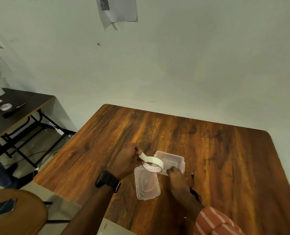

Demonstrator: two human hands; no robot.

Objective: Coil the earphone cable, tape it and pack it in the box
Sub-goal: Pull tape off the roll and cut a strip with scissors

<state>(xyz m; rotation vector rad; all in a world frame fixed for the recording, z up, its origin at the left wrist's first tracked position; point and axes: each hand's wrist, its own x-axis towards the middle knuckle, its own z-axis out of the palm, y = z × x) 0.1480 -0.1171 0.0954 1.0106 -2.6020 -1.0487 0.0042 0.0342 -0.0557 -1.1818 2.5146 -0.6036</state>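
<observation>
Two hands on the tape roll [153,165]: left hand [124,161] pinching its free end, right hand [175,177] gripping the roll. Taping step, judging by that. Next, tearing off a strip for the earphone cable [194,190], beside the open box [172,162].

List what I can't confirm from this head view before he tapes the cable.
- Earphone cable: mostly hidden behind the right hand; whether it is coiled cannot be told.
- Right hand's grip on the tape roll: fingertips blurred, contact unclear.
- Tape end at the left hand: too small to tell whether it is cut.
- Box contents: clear plastic, blurred, partly behind the roll.
- Print inside the roll: unreadable.
</observation>
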